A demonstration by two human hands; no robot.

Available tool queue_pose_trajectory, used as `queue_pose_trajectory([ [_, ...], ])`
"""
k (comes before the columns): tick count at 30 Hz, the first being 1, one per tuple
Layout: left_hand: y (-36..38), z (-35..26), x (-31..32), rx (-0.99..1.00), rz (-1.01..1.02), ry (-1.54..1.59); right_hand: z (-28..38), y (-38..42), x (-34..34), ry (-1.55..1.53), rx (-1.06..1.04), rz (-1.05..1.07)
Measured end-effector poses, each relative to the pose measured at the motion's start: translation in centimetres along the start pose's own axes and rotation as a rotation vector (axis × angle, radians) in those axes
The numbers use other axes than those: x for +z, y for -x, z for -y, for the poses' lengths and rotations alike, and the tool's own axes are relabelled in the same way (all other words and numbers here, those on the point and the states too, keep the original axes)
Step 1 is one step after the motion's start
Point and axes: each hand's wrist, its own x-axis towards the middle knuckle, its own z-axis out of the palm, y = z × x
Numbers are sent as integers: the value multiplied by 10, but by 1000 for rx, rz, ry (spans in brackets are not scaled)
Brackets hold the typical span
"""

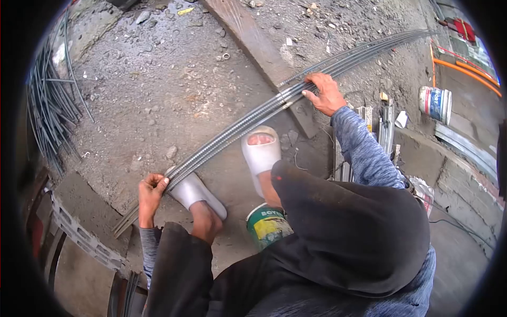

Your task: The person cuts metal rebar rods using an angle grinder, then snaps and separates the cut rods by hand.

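A bundle of several long, ribbed steel rebars [232,131] runs diagonally across the head view, from the lower left to the upper right. My left hand [150,196] is closed around the bundle near its lower-left end, thumb on top. Farther up the bundle, my right hand [326,95] grips it with the fingers curled over the bars and the thumb on the near side. Under the bars near my right hand lies a wooden plank [253,45], which they cross. The palm sides of both hands are hidden.
More cut rebars [50,105] lie heaped at the left. A hollow concrete block [84,240] sits at lower left. Between my legs stands a green bucket [266,224]. A white-and-blue bucket [435,104], metal channels [387,127] and orange pipes [470,74] are at right. Gravel covers the ground.
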Motion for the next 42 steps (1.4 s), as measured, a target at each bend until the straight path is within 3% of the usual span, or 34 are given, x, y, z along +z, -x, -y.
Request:
queue_pose_trajectory([
  [7, 9, -8, 4, 17, -57, -170, 0, -1, -1, 7, 13, 72],
  [10, 18, -22, 11, 172, -199, -351, 2, -4, -3, 13, -4, 51],
  [19, 33, -36, 4, 381, -196, -590, -11, -17, -4, 46, -87, -8],
  [32, 28, -44, -11, 187, 1, -564, -13, -51, -16, -11, -63, 89],
  [42, 26, -46, -9, 168, 9, -502, -21, -71, -6, 23, 42, 329],
])
